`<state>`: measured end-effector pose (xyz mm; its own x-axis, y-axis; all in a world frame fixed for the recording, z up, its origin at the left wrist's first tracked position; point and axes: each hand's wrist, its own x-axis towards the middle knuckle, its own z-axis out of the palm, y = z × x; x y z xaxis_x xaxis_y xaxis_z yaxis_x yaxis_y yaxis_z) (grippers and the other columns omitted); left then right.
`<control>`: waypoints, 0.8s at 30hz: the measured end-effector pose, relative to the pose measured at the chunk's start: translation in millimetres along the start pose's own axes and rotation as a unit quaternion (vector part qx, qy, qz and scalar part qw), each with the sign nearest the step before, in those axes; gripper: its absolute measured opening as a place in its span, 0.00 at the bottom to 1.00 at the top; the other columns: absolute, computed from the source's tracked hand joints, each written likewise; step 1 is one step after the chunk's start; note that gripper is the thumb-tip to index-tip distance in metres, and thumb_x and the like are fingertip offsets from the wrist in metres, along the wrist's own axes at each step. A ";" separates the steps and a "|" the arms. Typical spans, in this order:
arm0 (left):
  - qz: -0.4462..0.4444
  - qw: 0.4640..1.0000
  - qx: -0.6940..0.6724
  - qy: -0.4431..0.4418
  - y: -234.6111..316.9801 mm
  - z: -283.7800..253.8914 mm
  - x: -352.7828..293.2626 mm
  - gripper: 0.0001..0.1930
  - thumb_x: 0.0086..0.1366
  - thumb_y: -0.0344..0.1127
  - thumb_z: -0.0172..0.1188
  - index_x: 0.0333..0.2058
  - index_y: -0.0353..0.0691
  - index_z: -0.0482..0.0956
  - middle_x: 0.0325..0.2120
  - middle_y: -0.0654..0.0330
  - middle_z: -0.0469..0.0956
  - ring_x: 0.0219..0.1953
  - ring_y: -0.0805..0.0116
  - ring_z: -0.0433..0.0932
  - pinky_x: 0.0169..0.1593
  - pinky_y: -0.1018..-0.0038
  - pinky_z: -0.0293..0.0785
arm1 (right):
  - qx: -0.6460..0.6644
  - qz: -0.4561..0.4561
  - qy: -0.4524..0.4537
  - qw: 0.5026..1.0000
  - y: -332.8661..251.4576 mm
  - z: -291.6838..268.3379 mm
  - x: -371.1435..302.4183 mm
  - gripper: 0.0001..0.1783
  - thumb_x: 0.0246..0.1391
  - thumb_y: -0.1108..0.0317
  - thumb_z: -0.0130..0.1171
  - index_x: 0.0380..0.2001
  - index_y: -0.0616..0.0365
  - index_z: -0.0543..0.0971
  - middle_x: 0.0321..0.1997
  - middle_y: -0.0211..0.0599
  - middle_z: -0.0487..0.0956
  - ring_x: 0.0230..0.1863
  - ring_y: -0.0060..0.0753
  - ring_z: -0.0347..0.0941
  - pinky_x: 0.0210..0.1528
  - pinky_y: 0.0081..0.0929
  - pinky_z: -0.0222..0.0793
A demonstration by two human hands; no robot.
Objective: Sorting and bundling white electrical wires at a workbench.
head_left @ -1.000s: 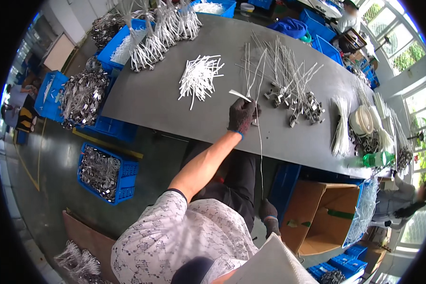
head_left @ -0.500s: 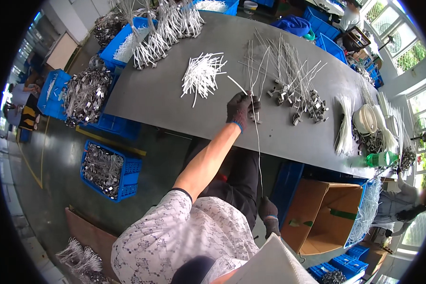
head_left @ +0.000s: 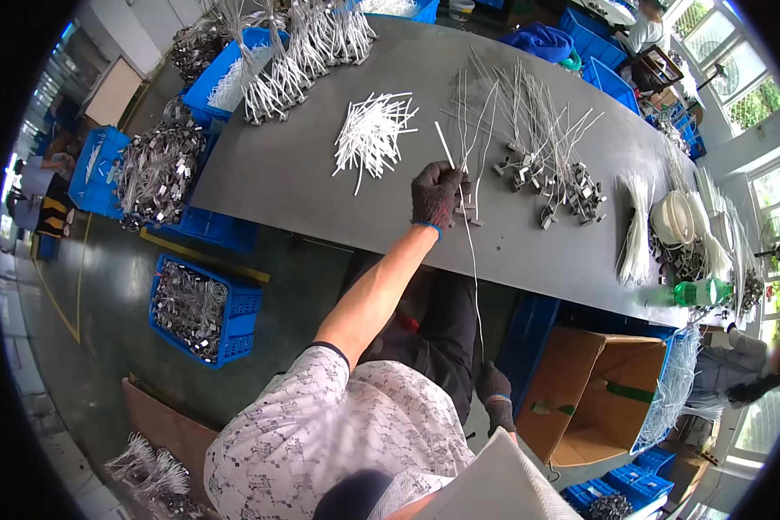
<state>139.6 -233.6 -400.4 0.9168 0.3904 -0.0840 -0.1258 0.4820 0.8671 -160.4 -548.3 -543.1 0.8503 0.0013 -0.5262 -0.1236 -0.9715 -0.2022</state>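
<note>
Since half a second ago the white tube (head_left: 445,145) has swung from a low leftward slant to nearly upright, and the left hand (head_left: 438,196) sits slightly higher over the desk (head_left: 269,182). Left hand: dark knit glove with a blue cuff, fingers closed around the tube's lower end and around the top of a thin pale wire (head_left: 473,277). Tube: slim, straight, smooth white, plastic-looking; long axis runs away from the person, free end pointing to the far edge and leaning a little left. Wire: fine, stiff-looking, running from the fist past the near edge of the desk down to the right hand (head_left: 494,394). Right hand: same glove, held low beside the lap; the wire ends at it, but whether the fingers pinch it cannot be told. Desk: long, flat, matt grey top. On it, left of the fist toward the far edge, a loose heap of white tubes (head_left: 371,132); right of the fist, wires with small grey metal clips (head_left: 537,147), fanned toward the far edge. Blue plastic crates (head_left: 201,310) of tangled metal parts stand on the floor off the left end; an open cardboard box (head_left: 598,399) stands below the near edge.
</note>
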 end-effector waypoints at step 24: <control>-0.057 0.930 0.248 -0.265 -60.5 -4.5 -97.2 0.16 0.65 0.43 0.66 0.35 0.33 0.86 0.25 0.57 0.84 0.29 0.76 0.80 0.35 0.73 0.75 | 0.719 -0.066 0.026 0.692 -137.2 -136.1 143.4 0.22 0.72 0.56 0.45 0.53 0.65 0.76 0.42 0.41 0.82 0.39 0.32 0.78 0.38 0.31 0.76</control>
<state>56.4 -297.2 -446.9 0.9881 -0.1459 -0.0494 0.0534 0.0237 0.9983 48.1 -447.0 -478.4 0.9154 0.0228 -0.4019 -0.3923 0.2751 -0.8778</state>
